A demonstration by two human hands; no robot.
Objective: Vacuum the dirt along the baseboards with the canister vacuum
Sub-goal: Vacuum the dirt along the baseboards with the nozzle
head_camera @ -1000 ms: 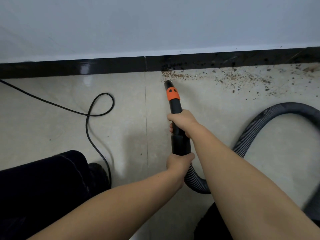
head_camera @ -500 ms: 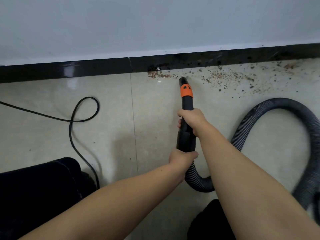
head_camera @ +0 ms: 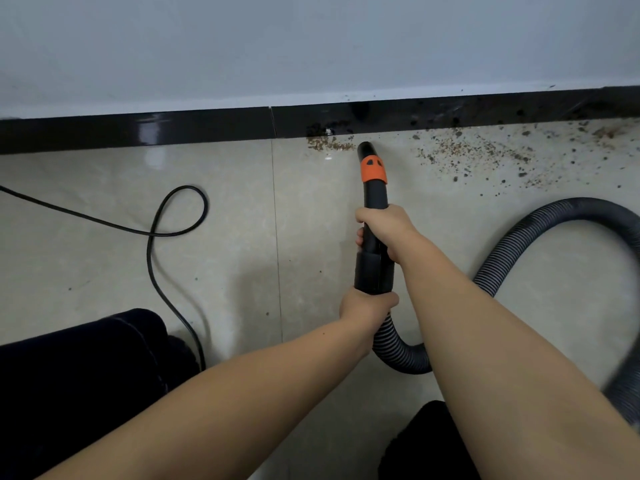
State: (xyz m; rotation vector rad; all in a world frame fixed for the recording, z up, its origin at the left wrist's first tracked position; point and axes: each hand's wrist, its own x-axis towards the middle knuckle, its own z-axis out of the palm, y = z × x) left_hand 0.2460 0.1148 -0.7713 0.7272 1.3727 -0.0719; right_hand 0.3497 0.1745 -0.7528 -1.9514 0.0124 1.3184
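The black vacuum nozzle point(head_camera: 373, 199) with an orange collar points at the glossy black baseboard point(head_camera: 207, 128), its tip on the floor just short of it. My right hand point(head_camera: 384, 230) grips the nozzle tube in the middle. My left hand point(head_camera: 367, 306) grips its lower end where the ribbed grey hose point(head_camera: 519, 244) joins. A small brown patch of dirt point(head_camera: 329, 144) lies just left of the tip. A wider scatter of dirt point(head_camera: 485, 154) spreads along the baseboard to the right.
A black power cord point(head_camera: 166, 233) loops across the beige tiles at the left. My dark-trousered knee point(head_camera: 79, 368) is at the lower left. The hose curves off the right edge. A grey wall rises above the baseboard.
The nozzle tip has shifted to the right along the baseboard, past the small dirt patch. A strip of floor between the two dirt areas now looks clean. Both hands keep their grips.
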